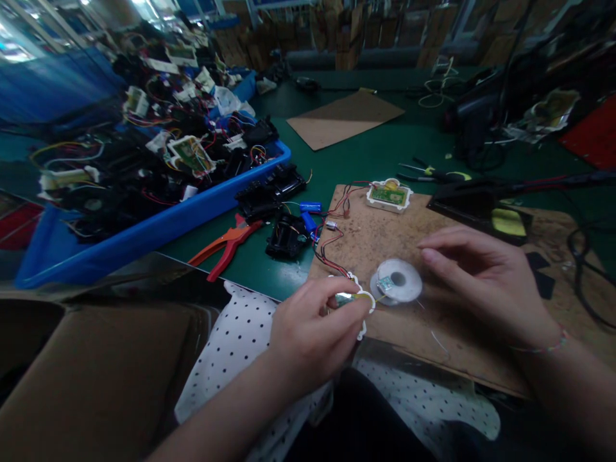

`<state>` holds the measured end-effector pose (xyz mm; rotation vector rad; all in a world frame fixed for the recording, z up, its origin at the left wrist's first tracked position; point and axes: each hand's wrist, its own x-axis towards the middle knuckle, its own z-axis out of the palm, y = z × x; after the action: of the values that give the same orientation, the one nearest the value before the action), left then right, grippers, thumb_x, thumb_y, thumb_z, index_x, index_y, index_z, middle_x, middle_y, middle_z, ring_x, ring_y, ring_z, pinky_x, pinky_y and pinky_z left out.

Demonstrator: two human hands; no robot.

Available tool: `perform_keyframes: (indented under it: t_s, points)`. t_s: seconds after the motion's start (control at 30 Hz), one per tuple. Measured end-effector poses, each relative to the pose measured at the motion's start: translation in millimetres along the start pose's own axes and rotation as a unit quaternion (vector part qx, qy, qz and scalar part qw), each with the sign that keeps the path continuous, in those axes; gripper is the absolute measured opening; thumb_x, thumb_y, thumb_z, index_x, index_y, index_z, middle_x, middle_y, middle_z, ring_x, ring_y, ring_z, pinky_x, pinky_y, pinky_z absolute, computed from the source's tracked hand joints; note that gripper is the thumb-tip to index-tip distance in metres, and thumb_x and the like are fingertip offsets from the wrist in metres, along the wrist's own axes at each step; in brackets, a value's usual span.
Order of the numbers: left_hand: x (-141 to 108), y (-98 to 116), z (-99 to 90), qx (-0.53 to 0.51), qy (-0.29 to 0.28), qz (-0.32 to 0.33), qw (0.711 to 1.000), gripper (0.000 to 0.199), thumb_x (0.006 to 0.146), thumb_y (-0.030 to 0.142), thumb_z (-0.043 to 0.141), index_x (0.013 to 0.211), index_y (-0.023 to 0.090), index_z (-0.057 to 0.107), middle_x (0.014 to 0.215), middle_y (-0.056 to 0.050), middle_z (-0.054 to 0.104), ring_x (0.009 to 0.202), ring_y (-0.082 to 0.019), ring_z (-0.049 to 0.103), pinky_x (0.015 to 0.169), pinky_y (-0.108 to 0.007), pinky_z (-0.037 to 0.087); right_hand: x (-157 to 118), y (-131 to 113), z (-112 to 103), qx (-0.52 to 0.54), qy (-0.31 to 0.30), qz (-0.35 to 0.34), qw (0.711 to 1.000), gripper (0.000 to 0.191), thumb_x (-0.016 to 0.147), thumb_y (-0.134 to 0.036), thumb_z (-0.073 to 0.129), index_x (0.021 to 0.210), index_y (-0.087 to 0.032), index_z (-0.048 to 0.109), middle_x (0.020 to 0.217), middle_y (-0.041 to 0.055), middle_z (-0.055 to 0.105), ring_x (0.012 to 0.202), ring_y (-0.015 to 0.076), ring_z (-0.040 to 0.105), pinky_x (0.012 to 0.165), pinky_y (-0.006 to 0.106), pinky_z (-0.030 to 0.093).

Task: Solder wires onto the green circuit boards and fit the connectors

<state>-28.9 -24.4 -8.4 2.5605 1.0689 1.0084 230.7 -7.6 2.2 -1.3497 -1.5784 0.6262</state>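
My left hand (pixel 320 327) grips a white plastic housing with a circuit board (pixel 366 300) at the board's front edge, its fingers covering much of it. Red and black wires run from the housing to blue cylindrical parts (pixel 310 207). Beside it lies a pale spool (pixel 407 282), with a small green circuit piece (pixel 385 284) resting on its left side. A thin yellow wire seems to link that piece and the housing. My right hand (pixel 476 276) hovers right of the spool, thumb and forefinger pinched together; anything between them is too small to see.
A blue tray (pixel 192 221) heaped with black assemblies and wires stands at left. Orange-red pliers (pixel 225 247) lie before it. On the brown board (pixel 366 240) sits another white housing (pixel 389 195); behind are dark pliers (pixel 423 172), cardboard (pixel 344 119) and a black holder with yellow sponge (pixel 509 222).
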Motion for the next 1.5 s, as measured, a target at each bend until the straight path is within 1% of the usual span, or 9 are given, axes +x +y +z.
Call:
perform_keyframes:
  t_s: [0.17,0.4,0.63,0.93,1.07,1.2,1.33,1.4,1.5]
  points:
    - [26.6,-5.9,-3.6,-0.014,-0.059,0.054,0.997,0.015,0.089,0.017,0.066,0.102,0.025,0.071,0.115,-0.003,0.072,0.1,-0.021,0.064,0.087,-0.038,0.051,0.8,1.2,-1.5,-0.004,0.0,-0.002,1.0,0.008,0.085,-0.031,0.073,0.093,-0.03,0.075,0.097,0.0009,0.071,0.09,0.017,0.066,0.072,0.029,0.055]
    - [24.6,-2.9,1.2,-0.106,0.01,-0.072,0.992,0.006,0.087,0.014,0.066,0.087,0.02,0.068,0.099,-0.004,0.069,0.095,-0.018,0.064,0.088,-0.037,0.05,-1.0,-1.6,-3.4,-0.032,-0.045,-0.03,0.998,0.009,0.087,-0.028,0.072,0.094,-0.032,0.073,0.097,0.0001,0.071,0.089,0.0174,0.067,0.078,0.033,0.055]
    - [10.6,-9.0,-4.2,-0.084,0.041,-0.189,0.977,0.007,0.087,0.014,0.066,0.087,0.021,0.068,0.101,-0.004,0.069,0.1,-0.019,0.064,0.091,-0.038,0.049,-4.2,-2.2,-0.7,-0.053,-0.066,-0.047,0.995,0.012,0.087,-0.026,0.072,0.096,-0.033,0.073,0.1,0.0002,0.071,0.092,0.0192,0.067,0.082,0.036,0.054]
    - [2.0,-5.7,-5.8,-0.019,0.06,-0.168,0.984,0.007,0.085,0.015,0.067,0.089,0.021,0.068,0.102,-0.004,0.066,0.098,-0.021,0.063,0.088,-0.037,0.048,-3.8,-2.3,-0.1,-0.072,-0.056,-0.055,0.994,0.011,0.087,-0.027,0.072,0.096,-0.033,0.073,0.099,0.001,0.072,0.091,0.0217,0.067,0.08,0.039,0.055]
    - [3.5,-5.6,-3.6,-0.007,0.075,-0.194,0.978,0.005,0.085,0.018,0.069,0.087,0.022,0.07,0.104,-0.005,0.065,0.099,-0.021,0.063,0.091,-0.039,0.048,-3.8,-5.4,1.3,-0.088,-0.059,-0.089,0.99,0.015,0.086,-0.023,0.072,0.097,-0.032,0.072,0.099,0.0001,0.072,0.091,0.0204,0.068,0.081,0.038,0.054]
    - [6.1,-6.5,-1.5,-0.028,0.085,-0.194,0.977,0.005,0.086,0.018,0.07,0.088,0.022,0.072,0.104,-0.004,0.065,0.099,-0.02,0.064,0.092,-0.039,0.049,-10.1,-15.5,5.7,-0.158,-0.063,-0.175,0.97,0.023,0.082,-0.023,0.075,0.102,-0.034,0.07,0.104,0.0008,0.073,0.101,0.024,0.066,0.09,0.044,0.051]
    - [3.2,-5.4,-2.3,-0.04,0.091,-0.183,0.978,0.008,0.085,0.017,0.071,0.091,0.022,0.072,0.105,-0.004,0.066,0.1,-0.02,0.064,0.092,-0.038,0.05,-28.5,-30.5,20.3,-0.291,-0.077,-0.276,0.913,0.036,0.083,-0.028,0.074,0.117,-0.035,0.067,0.124,-0.0008,0.072,0.119,0.027,0.062,0.105,0.048,0.042]
    - [1.0,-5.1,-3.5,-0.042,0.092,-0.179,0.979,0.008,0.085,0.018,0.071,0.092,0.023,0.073,0.105,-0.004,0.066,0.1,-0.019,0.063,0.092,-0.037,0.05,-37.3,-36.3,30.8,-0.33,-0.084,-0.289,0.895,0.041,0.087,-0.027,0.07,0.126,-0.035,0.063,0.133,-0.002,0.067,0.125,0.0255,0.06,0.112,0.047,0.036]
    - [-0.7,-6.0,-5.0,-0.045,0.095,-0.172,0.98,0.008,0.086,0.017,0.071,0.091,0.022,0.073,0.105,-0.004,0.065,0.099,-0.018,0.063,0.092,-0.035,0.05,-43.1,-40.4,45.0,-0.344,-0.106,-0.268,0.894,0.045,0.092,-0.022,0.063,0.135,-0.034,0.057,0.144,-0.002,0.059,0.133,0.0229,0.055,0.12,0.044,0.024]
